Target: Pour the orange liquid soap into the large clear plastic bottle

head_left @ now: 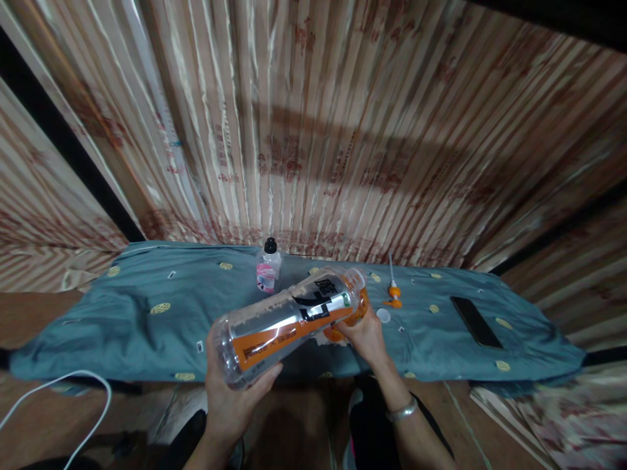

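Note:
My left hand (pixel 229 405) is wrapped round the base of a large clear plastic bottle (pixel 289 316) with an orange and black label. The bottle lies tilted across the view, its uncapped mouth toward the right. Near that mouth, my right hand (pixel 367 336) is closed round an orange container (pixel 361 305), which the bottle and fingers partly hide. Just right of this hand lie a white round cap (pixel 383 316) and an orange pump top (pixel 393 297) with a thin white tube. Whether any liquid is passing between the two containers I cannot tell.
A small bottle with a black cap and pink label (pixel 268 267) stands at the back of the green-blue patterned sheet (pixel 161 333). A black phone (pixel 475 321) lies on the right. Striped curtain (pixel 304 130) hangs behind. A white cable (pixel 98 375) loops at lower left.

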The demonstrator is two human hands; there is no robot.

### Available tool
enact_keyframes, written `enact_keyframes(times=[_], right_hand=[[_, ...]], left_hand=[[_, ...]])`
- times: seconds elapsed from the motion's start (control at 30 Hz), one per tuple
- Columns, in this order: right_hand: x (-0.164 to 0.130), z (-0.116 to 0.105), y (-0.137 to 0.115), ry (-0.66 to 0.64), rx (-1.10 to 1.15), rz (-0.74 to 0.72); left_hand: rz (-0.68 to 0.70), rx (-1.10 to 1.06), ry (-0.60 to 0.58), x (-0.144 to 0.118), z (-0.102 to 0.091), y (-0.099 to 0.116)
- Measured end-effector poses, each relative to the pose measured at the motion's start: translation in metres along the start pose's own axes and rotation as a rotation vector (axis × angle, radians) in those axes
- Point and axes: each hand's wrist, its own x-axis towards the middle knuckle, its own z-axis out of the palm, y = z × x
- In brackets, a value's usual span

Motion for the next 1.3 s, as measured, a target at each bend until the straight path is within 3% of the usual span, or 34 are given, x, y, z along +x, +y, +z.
enact_keyframes(times=[0.2, 0.57, 0.9, 1.2, 1.3], right_hand=[[0.000, 0.000, 0.001, 0.013, -0.019, -0.002], [0.001, -0.001, -0.004, 0.017, 0.032, 0.041], [0.000, -0.001, -0.001, 0.003, 0.021, 0.043], [0.002, -0.003, -0.006, -0.009, 0.050, 0.045], [0.001, -0.003, -0.006, -0.004, 0.044, 0.052]], left_hand=[[-0.042, -0.017, -0.011, -0.001, 0.001, 0.001], [0.035, 0.047, 0.013, -0.001, 0.003, 0.004], [0.039, 0.069, -0.036, 0.006, -0.006, -0.013], [0.054, 0.049, -0.007, 0.000, 0.003, -0.001], [0.063, 0.059, -0.053, 0.004, -0.001, -0.006]])
